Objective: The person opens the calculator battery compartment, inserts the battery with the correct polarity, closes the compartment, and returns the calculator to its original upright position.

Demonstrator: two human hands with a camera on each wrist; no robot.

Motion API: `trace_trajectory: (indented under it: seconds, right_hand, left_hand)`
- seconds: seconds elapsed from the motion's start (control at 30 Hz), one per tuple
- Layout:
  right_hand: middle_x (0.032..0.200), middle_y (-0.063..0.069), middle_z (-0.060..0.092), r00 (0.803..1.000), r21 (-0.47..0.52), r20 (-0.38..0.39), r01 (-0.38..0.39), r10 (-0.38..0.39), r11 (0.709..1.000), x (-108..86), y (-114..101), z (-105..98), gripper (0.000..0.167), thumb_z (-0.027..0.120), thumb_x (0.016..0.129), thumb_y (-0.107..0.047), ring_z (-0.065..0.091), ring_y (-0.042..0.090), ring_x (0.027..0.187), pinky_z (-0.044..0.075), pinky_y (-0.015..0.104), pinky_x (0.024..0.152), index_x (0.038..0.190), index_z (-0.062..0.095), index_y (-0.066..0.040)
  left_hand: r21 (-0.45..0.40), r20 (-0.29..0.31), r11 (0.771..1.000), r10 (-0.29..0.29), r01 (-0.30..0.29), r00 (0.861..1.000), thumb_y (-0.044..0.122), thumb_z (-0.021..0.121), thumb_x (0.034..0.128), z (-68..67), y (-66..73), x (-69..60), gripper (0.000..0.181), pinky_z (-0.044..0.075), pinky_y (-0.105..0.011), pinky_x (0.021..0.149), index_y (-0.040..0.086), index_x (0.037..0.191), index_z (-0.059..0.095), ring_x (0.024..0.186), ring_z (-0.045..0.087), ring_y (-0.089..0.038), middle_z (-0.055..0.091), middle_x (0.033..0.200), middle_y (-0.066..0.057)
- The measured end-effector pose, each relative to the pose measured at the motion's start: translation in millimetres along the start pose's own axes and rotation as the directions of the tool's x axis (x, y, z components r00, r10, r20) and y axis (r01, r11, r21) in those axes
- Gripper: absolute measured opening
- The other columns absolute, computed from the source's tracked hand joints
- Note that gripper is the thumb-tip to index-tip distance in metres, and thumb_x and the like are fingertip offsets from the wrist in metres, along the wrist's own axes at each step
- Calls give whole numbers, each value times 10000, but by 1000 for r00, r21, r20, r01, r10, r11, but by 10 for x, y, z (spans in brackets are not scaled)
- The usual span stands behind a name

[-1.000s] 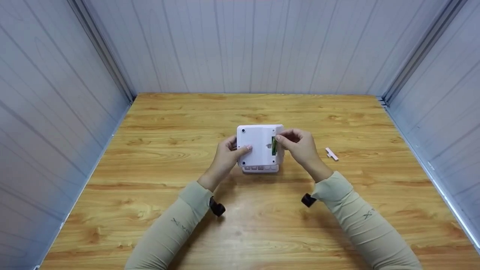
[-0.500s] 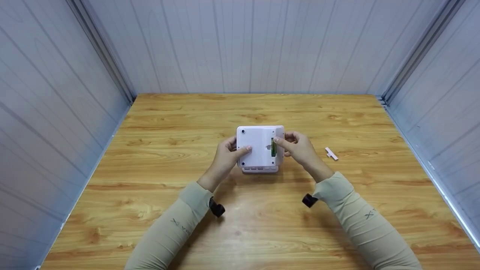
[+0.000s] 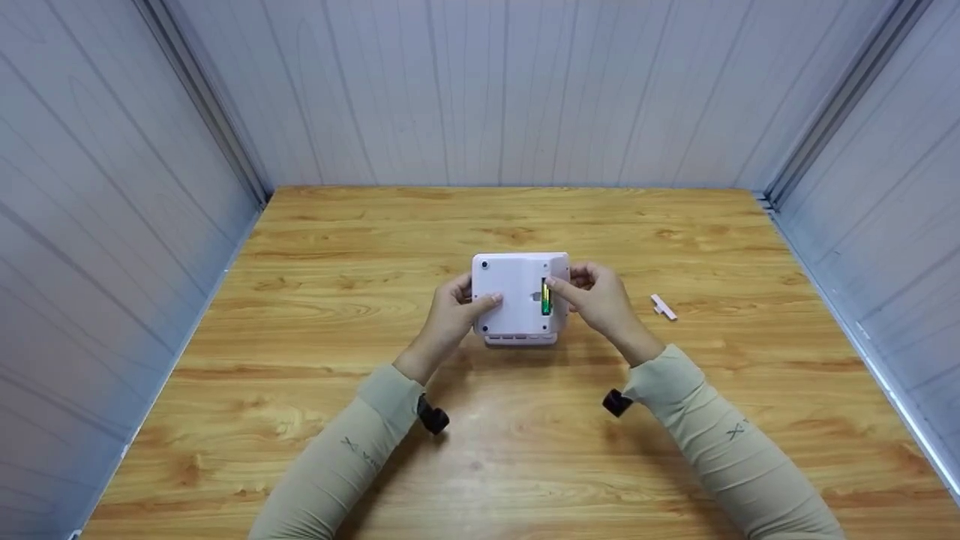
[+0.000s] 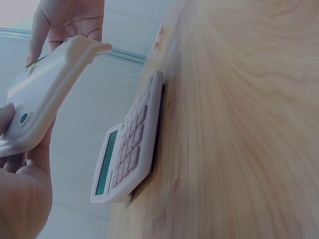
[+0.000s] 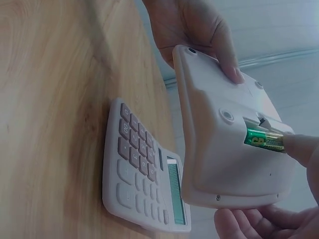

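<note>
My left hand [image 3: 450,309] grips a pale pink calculator [image 3: 511,296] by its left edge, thumb across the back. The calculator is raised off the table, back towards me. A green and gold battery [image 5: 258,139] lies in the uncovered slot in that back. The thumb of my right hand [image 3: 606,304] presses on one end of the battery, while its other fingers lie behind the calculator's right edge, partly hidden. The small pink battery cover [image 3: 664,307] lies on the table to the right.
A second calculator [image 5: 144,174] stands face up on the wooden table [image 3: 360,247], under the raised one and mostly covered by it in the head view. Panelled walls [image 3: 480,90] enclose the table at the back and both sides.
My right thumb has moved slightly down and left onto the battery, which now shows brighter in its slot. The held calculator has shifted slightly towards me. The left hand keeps its grip.
</note>
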State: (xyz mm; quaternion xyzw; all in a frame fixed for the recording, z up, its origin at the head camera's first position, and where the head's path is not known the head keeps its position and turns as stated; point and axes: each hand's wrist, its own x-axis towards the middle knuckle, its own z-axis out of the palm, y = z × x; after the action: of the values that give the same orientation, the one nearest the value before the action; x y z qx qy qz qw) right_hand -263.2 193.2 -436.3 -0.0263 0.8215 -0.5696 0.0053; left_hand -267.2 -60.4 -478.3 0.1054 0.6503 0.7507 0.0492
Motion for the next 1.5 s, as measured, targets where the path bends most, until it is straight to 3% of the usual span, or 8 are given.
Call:
trace_trajectory:
  seconds: [0.23, 0.5, 0.73, 1.13, 1.33, 1.5]
  right_hand:
    - [1003, 98, 635, 998, -42, -53, 37, -39, 998, -12, 29, 51, 408, 810, 994, -258, 599, 180, 904, 606, 192, 670, 1207, 705, 75]
    - [1024, 102, 677, 998, -66, -36, 51, -54, 997, 7, 63, -6, 441, 814, 993, -304, 624, 152, 909, 623, 221, 718, 1234, 714, 52]
    - [1110, 111, 708, 996, -141, -53, 65, -73, 988, 1, 56, -128, 478, 822, 982, -362, 635, 195, 999, 531, 220, 826, 1282, 738, 0]
    - [1164, 216, 700, 990, -201, -118, 59, -84, 978, 47, 281, -401, 395, 831, 963, -191, 632, 171, 956, 519, 152, 774, 1271, 732, 36]
    - [1105, 142, 708, 987, -224, -134, 59, -91, 973, 25, 338, -520, 406, 845, 955, -194, 638, 160, 944, 520, 149, 773, 1273, 742, 35]
    - [1163, 182, 701, 989, -241, -129, 42, -75, 970, 10, 377, -624, 418, 825, 977, -213, 651, 226, 1003, 515, 153, 797, 1306, 729, 27]
  left_hand:
    - [-16, 3, 1000, -6, 6, 1000, -3, 732, 992, -5, 18, -19, 456, 675, -372, 903, -38, 1438, 642, 1027, 777, -204, 784, 1202, -201]
    - [-14, 6, 999, -29, 29, 1000, 8, 735, 999, 2, 39, -14, 468, 669, -393, 935, -35, 1453, 632, 1068, 774, -225, 766, 1250, -221]
    - [-15, 6, 999, -41, 41, 999, 9, 737, 998, 7, 53, -9, 472, 666, -403, 948, -27, 1457, 633, 1083, 773, -236, 760, 1271, -228]
    - [-7, -4, 999, -46, 45, 999, 17, 746, 992, 14, 49, -9, 474, 670, -399, 934, -12, 1453, 642, 1060, 777, -234, 767, 1246, -218]
    - [-10, -17, 999, -48, 48, 999, -4, 741, 986, 32, 50, -12, 464, 672, -397, 924, -52, 1435, 637, 1031, 780, -232, 771, 1212, -237]
    - [-17, -18, 999, -48, 48, 999, -9, 740, 985, 36, 47, -9, 460, 671, -395, 927, -54, 1431, 639, 1031, 779, -231, 769, 1215, -237]
